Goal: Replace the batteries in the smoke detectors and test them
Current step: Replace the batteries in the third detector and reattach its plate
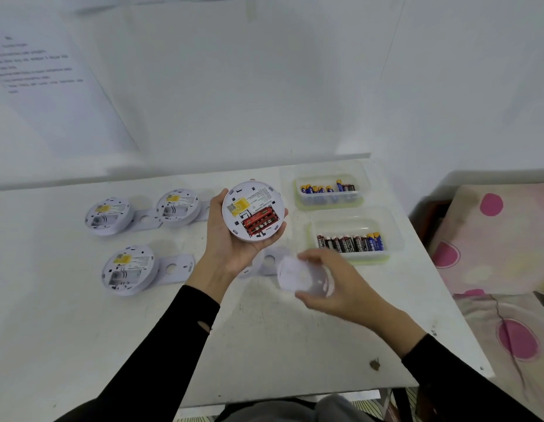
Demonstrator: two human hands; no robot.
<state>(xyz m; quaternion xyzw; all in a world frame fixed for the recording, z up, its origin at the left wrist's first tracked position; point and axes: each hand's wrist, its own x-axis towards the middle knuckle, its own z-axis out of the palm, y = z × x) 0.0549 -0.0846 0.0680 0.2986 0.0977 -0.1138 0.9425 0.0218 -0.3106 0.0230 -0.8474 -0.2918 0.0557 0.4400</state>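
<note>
My left hand (226, 239) holds a round white smoke detector (253, 210) back side up above the table, with red batteries (260, 222) seated in its open compartment. My right hand (331, 284) grips a round white cover plate (301, 277), blurred, just below and to the right of the detector. Three more detectors lie back side up on the left: one at the far left (108, 216), one behind the middle (178, 207) and one nearer me (129, 269); their battery bays look empty. Two clear trays at the right hold batteries: a far tray (328, 190) and a near tray (351, 242).
White mounting plates (176, 266) lie beside the detectors on the white table (264, 345). A printed sheet (36, 68) hangs on the wall at the left. A pink patterned bed cover (502, 269) lies past the table's right edge.
</note>
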